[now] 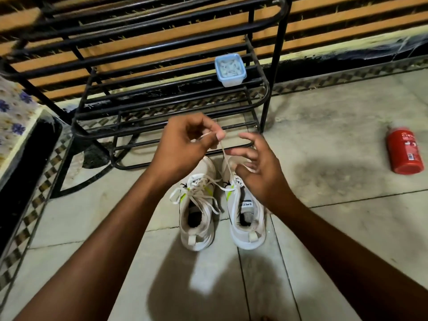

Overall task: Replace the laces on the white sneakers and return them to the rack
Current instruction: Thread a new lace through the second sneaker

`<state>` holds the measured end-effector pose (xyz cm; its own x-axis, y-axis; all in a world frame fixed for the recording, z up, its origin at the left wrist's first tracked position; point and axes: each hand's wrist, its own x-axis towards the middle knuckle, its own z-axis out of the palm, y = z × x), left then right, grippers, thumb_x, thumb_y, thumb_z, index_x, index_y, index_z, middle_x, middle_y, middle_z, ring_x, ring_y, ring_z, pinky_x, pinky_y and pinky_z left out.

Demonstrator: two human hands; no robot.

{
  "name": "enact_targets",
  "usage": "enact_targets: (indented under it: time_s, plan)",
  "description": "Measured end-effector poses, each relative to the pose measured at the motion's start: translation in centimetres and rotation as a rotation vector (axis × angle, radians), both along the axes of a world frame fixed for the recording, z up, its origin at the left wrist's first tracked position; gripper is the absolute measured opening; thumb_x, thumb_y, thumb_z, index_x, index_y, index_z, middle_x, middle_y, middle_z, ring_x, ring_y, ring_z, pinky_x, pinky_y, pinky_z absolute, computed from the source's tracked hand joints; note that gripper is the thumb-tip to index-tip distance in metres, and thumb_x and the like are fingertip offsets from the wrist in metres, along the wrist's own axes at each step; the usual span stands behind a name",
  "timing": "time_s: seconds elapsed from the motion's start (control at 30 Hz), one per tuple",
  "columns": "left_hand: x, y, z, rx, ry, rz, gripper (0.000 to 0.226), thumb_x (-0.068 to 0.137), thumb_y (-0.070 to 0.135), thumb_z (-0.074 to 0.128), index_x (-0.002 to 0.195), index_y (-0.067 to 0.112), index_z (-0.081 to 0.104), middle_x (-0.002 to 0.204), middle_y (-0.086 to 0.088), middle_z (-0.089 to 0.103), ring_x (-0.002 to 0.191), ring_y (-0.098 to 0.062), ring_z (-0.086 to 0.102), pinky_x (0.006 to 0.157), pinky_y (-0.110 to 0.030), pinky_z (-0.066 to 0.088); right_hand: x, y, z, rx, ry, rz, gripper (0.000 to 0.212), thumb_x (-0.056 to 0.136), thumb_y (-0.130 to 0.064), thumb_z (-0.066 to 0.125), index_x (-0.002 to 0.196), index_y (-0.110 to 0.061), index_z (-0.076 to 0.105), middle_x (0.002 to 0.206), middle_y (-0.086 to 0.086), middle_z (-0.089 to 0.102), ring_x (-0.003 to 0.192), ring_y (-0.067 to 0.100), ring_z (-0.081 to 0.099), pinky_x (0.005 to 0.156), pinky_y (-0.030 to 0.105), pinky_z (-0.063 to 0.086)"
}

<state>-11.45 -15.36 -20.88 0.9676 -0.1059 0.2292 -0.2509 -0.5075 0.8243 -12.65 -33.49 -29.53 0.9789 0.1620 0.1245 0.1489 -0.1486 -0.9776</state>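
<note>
Sneakers (245, 228) side by side on floor (335, 181), toes at the rack (162, 93). Left hand (185, 144) pinching a lace (225, 163) running up from the right one; right hand (259, 172) loose, fingers spread, just above it.

R hand (257, 172) is covering the toe & front eyelets of the sneaker (245, 223) beneath it, so the lacing there isn't showing. The lace (225, 163) is running up into L hand (185, 147), its end hiding among the pinching fingers. The rack (162, 93) is running off the top edge, upper tiers cut, top-left bars blurring. The container (230, 69) on a rack shelf is holding pale bits, too blurry to ID. Label txt on the red bottle (405, 151) is showing too small to read. The patterned cloth (16, 117) is getting cropped at the left edge. Both forearms are leaving frame at the bottom.
</note>
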Motion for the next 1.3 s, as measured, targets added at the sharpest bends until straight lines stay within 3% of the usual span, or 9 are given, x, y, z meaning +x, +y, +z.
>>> enact_targets:
  time_s: [0.07,0.2,0.33,0.57,0.7,0.87,1.0,1.17,1.3]
  plan:
    - [-0.2,0.3,1.1,-0.081,-0.062,0.012,0.009,0.094,0.009,0.074,0.091,0.001,0.074,0.08,-0.007,0.072,0.066,-0.017,0.067,0.064,-0.027,0.056,1.3,0.5,2.3,0.107,0.045,0.093,0.042,0.089,-0.003,0.071,0.127,-0.014,0.057,0.096,0.008,0.076,0.099,0.021,0.073,0.094,0.04,0.055]
    - [-0.4,2.6,1.4,-0.064,-0.093,0.096,0.011,0.096,0.016,0.072,0.099,0.008,0.08,0.085,0.01,0.076,0.074,-0.002,0.067,0.066,-0.019,0.051,2.7,0.1,4.7,0.101,-0.088,0.073,0.009,0.093,0.001,0.067,0.097,0.008,0.068,0.078,0.028,0.068,0.068,0.019,0.065,0.07,0.023,0.056]
    - [-0.9,6.7,-1.3,0.042,-0.012,0.212,0.01,0.096,0.02,0.073,0.098,0.015,0.082,0.094,0.009,0.078,0.092,-0.005,0.072,0.085,-0.031,0.058,3.6,-0.8,3.1,0.059,-0.108,-0.054,0.006,0.093,-0.007,0.069,0.09,-0.002,0.071,0.076,0.021,0.068,0.068,0.018,0.063,0.072,0.034,0.054]
    - [-1.9,12.3,-8.3,0.221,0.152,0.35,0.012,0.092,0.018,0.077,0.08,0.022,0.078,0.077,0.006,0.076,0.077,-0.016,0.072,0.078,-0.042,0.06,4.1,-0.9,0.6,-0.125,-0.159,-0.115,0.009,0.089,-0.008,0.071,0.082,-0.014,0.071,0.074,0.01,0.068,0.071,0.025,0.062,0.069,0.028,0.049]
    - [-2.6,13.3,-10.0,0.386,0.157,0.346,0.024,0.091,0.016,0.078,0.077,0.036,0.073,0.085,0.011,0.073,0.084,-0.017,0.069,0.079,-0.041,0.057,4.8,-0.6,-0.1,-0.183,-0.182,-0.088,0.011,0.089,-0.005,0.07,0.085,-0.016,0.072,0.077,0.003,0.069,0.073,0.018,0.061,0.069,0.021,0.047]
    - [-2.8,13.4,-10.7,0.548,0.188,0.258,0.022,0.086,0.006,0.078,0.082,0.027,0.08,0.086,0.003,0.061,0.085,-0.02,0.062,0.074,-0.032,0.05,5.5,-0.2,-0.9,-0.262,-0.213,-0.106,0.016,0.089,0.0,0.067,0.09,-0.015,0.072,0.083,-0.005,0.068,0.074,0.0,0.059,0.069,0.007,0.04]
    - [-2.8,12.6,-10.5,0.506,0.288,0.18,0.016,0.086,0.004,0.078,0.077,0.017,0.078,0.074,0.006,0.058,0.07,-0.002,0.056,0.059,-0.009,0.036,6.1,-0.4,-2.0,-0.332,-0.231,-0.123,0.016,0.087,0.001,0.069,0.09,-0.015,0.073,0.086,-0.001,0.071,0.077,-0.001,0.061,0.072,0.005,0.041]
    - [-2.7,11.3,-10.7,0.356,0.318,0.152,0.018,0.091,0.014,0.077,0.076,0.022,0.071,0.07,0.01,0.067,0.063,0.001,0.055,0.059,-0.014,0.04,6.3,-1.0,-3.3,-0.378,-0.203,-0.152,0.013,0.087,-0.009,0.073,0.097,-0.017,0.073,0.093,-0.008,0.072,0.084,0.0,0.063,0.081,0.011,0.045]
    - [-2.3,9.3,-9.5,0.103,0.379,0.1,0.014,0.093,0.015,0.076,0.079,0.015,0.071,0.065,0.004,0.07,0.055,-0.004,0.057,0.057,-0.022,0.044,5.1,-1.8,-4.5,-0.421,-0.241,-0.213,0.026,0.085,-0.012,0.076,0.11,-0.011,0.07,0.107,0.002,0.07,0.098,0.013,0.063,0.088,0.019,0.042]
